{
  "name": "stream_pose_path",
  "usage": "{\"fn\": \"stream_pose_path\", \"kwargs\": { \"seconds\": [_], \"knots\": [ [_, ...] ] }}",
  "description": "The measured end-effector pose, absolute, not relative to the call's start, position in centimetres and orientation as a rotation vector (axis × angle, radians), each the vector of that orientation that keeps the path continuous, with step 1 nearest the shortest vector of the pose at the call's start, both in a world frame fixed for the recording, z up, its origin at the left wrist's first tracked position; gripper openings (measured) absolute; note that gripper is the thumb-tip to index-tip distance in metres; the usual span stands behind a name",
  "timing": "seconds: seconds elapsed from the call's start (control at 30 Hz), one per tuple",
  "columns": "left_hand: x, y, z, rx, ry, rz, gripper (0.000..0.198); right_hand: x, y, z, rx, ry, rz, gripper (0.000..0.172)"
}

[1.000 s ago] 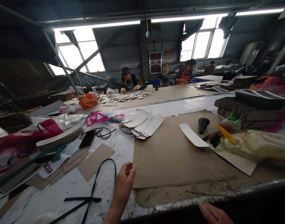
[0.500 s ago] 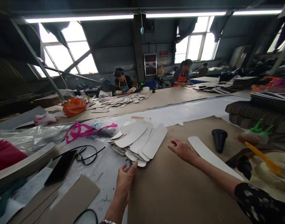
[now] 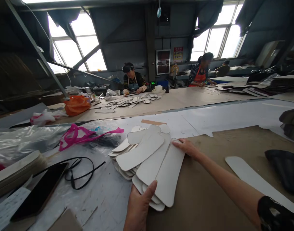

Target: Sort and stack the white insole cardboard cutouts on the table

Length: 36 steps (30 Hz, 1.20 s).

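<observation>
A fanned pile of white insole-shaped boards [image 3: 147,154] lies on the table, partly over a brown cardboard sheet [image 3: 209,192]. My left hand [image 3: 139,207] is at the near end of the pile, its thumb lying over the lowest boards and its fingers tucked beneath them. My right hand [image 3: 186,147] reaches across with fingers stretched out, resting flat on the far end of the rightmost board [image 3: 169,175]. A single white board [image 3: 253,181] lies apart on the cardboard to the right.
A black phone [image 3: 39,192] and black cord [image 3: 77,170] lie to the left, near a board stack [image 3: 14,173], pink straps [image 3: 76,136] and plastic bags. A black cone [image 3: 285,168] sits at right. Two seated people [image 3: 132,80] work at the far table.
The view moved closer to the pile. My left hand advanced onto the pile's near end, and my right hand came up from the table edge and reached the far end of the rightmost board.
</observation>
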<state>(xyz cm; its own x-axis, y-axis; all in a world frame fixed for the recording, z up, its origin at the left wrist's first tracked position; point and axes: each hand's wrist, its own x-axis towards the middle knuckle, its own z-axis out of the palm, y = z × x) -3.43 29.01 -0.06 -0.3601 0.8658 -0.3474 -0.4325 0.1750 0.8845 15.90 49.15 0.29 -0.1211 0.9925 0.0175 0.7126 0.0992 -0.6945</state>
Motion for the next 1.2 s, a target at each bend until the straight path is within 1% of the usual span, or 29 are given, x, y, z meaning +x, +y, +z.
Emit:
{"fn": "stream_pose_path", "kwargs": {
  "seconds": [0.07, 0.1, 0.17, 0.27, 0.37, 0.4, 0.47, 0.57, 0.63, 0.73, 0.8, 0.9, 1.03, 1.1, 1.2],
  "knots": [
    [-3.3, 28.8, 0.1, 0.439, 1.324, 1.474, 0.061, 14.6, 47.5, 0.0, -1.622, -1.923, 0.811, 0.036],
    [-3.3, 28.7, 0.1, 0.416, 1.33, 1.473, 0.06, 14.2, 46.5, 0.0, -1.614, -1.917, 0.826, 0.035],
    [-3.6, 28.3, 0.0, 0.365, 1.315, 1.474, 0.057, 13.8, 44.7, 0.1, -1.605, -1.871, 0.84, 0.034],
    [-4.2, 27.4, 0.0, 0.299, 1.314, 1.475, 0.054, 14.2, 42.1, 0.5, -1.532, -1.762, 0.958, 0.029],
    [-4.8, 26.4, 0.5, 0.326, 1.338, 1.478, 0.058, 15.4, 39.8, 1.0, -1.411, -1.711, 1.103, 0.027],
    [-5.0, 26.0, 0.7, 0.355, 1.347, 1.479, 0.06, 15.8, 39.2, 1.3, -1.418, -1.754, 1.1, 0.027],
    [-5.4, 25.4, 1.0, 0.416, 1.345, 1.47, 0.063, 16.7, 38.2, 2.0, -1.541, -1.893, 0.968, 0.026],
    [-6.1, 24.8, 1.1, 0.47, 1.326, 1.416, 0.065, 17.3, 37.6, 4.0, -1.715, -2.001, 0.576, 0.026],
    [-6.5, 24.7, 0.9, 0.493, 1.313, 1.373, 0.063, 16.5, 37.8, 5.7, -1.638, -2.045, 0.334, 0.025],
    [-6.9, 24.8, 0.6, 0.527, 1.275, 1.344, 0.06, 13.6, 38.9, 7.6, -1.4, -2.3, 0.053, 0.026],
    [-7.1, 25.0, 0.6, 0.53, 1.265, 1.336, 0.06, 11.0, 40.0, 7.8, -1.287, -2.56, 0.031, 0.033],
    [-7.5, 25.2, 0.7, 0.526, 1.28, 1.312, 0.057, 8.1, 41.6, 6.7, -1.218, -2.866, 0.086, 0.043],
    [-8.5, 25.3, 1.0, 0.526, 1.269, 1.247, 0.059, 7.1, 43.0, 5.0, -1.186, -2.982, 0.078, 0.052],
    [-9.2, 25.3, 1.2, 0.536, 1.263, 1.227, 0.063, 7.5, 43.2, 5.0, -1.183, -3.013, 0.101, 0.051],
    [-9.9, 25.2, 1.8, 0.585, 1.278, 1.23, 0.064, 8.6, 42.6, 6.3, -1.144, -3.02, 0.244, 0.042]
  ]
}}
